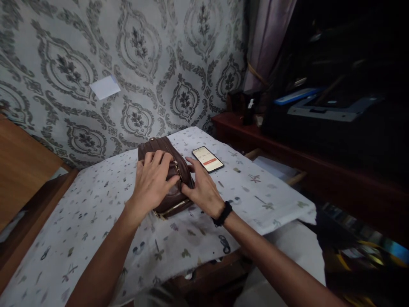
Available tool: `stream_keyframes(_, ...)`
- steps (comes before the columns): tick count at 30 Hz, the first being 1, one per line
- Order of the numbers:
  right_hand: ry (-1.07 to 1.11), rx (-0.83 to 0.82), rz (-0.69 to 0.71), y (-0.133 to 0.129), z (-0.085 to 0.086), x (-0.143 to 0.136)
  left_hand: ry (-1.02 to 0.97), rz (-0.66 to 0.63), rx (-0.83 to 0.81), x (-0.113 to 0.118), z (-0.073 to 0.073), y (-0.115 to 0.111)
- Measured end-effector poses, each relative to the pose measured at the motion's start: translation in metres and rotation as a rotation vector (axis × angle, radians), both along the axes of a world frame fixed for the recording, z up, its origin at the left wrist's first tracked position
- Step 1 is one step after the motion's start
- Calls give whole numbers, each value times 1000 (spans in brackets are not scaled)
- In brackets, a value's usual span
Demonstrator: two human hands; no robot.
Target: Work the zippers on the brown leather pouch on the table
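Hands are resting on a brown bag [166, 179] lying on the patterned tablecloth [96, 221]. Left hand [151, 181] is curling over its top, pinching near the zipper; right hand [203, 189] is lying flat against its side. Bag seems soft and light, best gripped by the body. Beyond the bag, a phone [207, 159] is glowing.

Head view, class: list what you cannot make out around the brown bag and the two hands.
- Brown bag: its top and middle, hidden under the left hand and right hand.
- Phone: screen text, too small to read.
- Shelf on the right: its contents, too dark.
- Tablecloth: the near end, cut off by the frame's bottom edge.
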State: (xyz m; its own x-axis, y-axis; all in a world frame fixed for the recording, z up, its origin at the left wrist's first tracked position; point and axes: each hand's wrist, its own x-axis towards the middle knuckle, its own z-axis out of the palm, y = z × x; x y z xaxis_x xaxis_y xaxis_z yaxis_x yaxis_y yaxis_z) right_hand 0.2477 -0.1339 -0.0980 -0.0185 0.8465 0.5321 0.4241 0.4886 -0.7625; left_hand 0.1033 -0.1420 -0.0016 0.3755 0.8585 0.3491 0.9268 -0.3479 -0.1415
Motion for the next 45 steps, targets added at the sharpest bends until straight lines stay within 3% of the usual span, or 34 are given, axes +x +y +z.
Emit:
stream_keyframes(7, -34, 28, -108, -4, 1, -11, -10, -28, 37, -3, -5, 1)
stream_keyframes(13, 125, 67, -49, -1, -11, -11, -47, -61, 68, -7, -10, 2)
stream_keyframes(22, 310, -36, 104, -7, -35, -15, -100, -95, 105, -10, -15, 2)
stream_keyframes(28, 374, -26, 102, -5, -44, -20, -166, -135, 99, -13, -13, 6)
stream_keyframes(33, 282, 64, 38, -12, -42, -22, -260, -182, 139, -11, -6, 14)
stream_keyframes(39, 92, 117, -108, -20, -44, -26, -62, -86, 261, 1, -5, 18)
stream_keyframes(45, -29, 196, -197, -20, -46, -26, -104, -146, 140, -3, -1, 19)
